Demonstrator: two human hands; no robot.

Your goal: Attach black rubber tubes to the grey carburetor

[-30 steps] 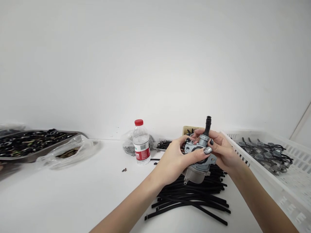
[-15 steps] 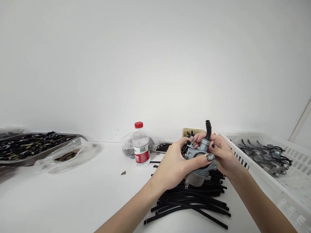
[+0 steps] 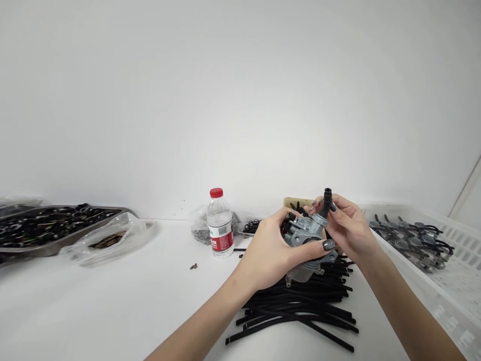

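Note:
My left hand (image 3: 268, 250) is wrapped around a grey metal carburetor (image 3: 306, 231), its thumb lying across the front. The carburetor is tilted, with a cloudy float bowl (image 3: 303, 273) at its lower end. A black rubber boot (image 3: 327, 203) rises from its top. My right hand (image 3: 349, 225) closes on this boot from the right, thumb on its side and fingertips showing behind it. Below the carburetor lies a pile of black rubber hoses (image 3: 296, 311) on the white table.
A white plastic crate (image 3: 417, 281) at right holds several carburetors (image 3: 413, 243). A red-capped bottle (image 3: 221, 225) stands before a bag of small grey parts (image 3: 201, 228). At left are a tray of black parts (image 3: 56, 225) and a plastic bag (image 3: 112, 240). A yellowish box (image 3: 289, 201) sits behind my hands.
My right hand has shifted from the carburetor's top up and right along the boot. The boot now leans slightly right. My left hand keeps its hold.

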